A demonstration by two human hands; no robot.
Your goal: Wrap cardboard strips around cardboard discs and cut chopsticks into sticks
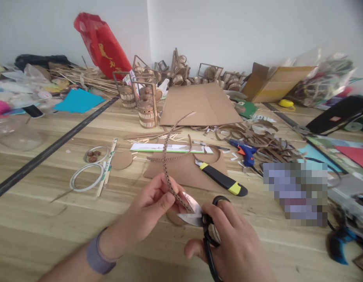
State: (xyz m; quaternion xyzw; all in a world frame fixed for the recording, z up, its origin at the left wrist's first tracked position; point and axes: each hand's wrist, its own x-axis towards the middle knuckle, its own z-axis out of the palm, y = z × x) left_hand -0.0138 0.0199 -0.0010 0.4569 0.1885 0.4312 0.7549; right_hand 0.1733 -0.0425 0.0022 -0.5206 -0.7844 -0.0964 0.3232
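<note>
Between the thumb and fingers of my left hand [152,205] is a narrow corrugated cardboard strip [165,156], which curves upward away from me. My right hand [232,231] grips black-handled scissors [195,215] by the loops. Their blades are apart, with the lower end of the strip between them. Just beyond lie a yellow-and-black utility knife [221,178], a flat piece of cardboard [181,172] and a white ruler-like strip [172,148]. Another corrugated strip [172,158] rests on the cardboard.
A blue glue gun [244,150] lies right of centre beside piled cardboard strips [266,137]. Small slatted baskets [147,113] stand behind, near a large cardboard sheet [199,103]. Tape rolls [87,177] sit at left. An open box [278,82] and a red bag [102,47] are at the back.
</note>
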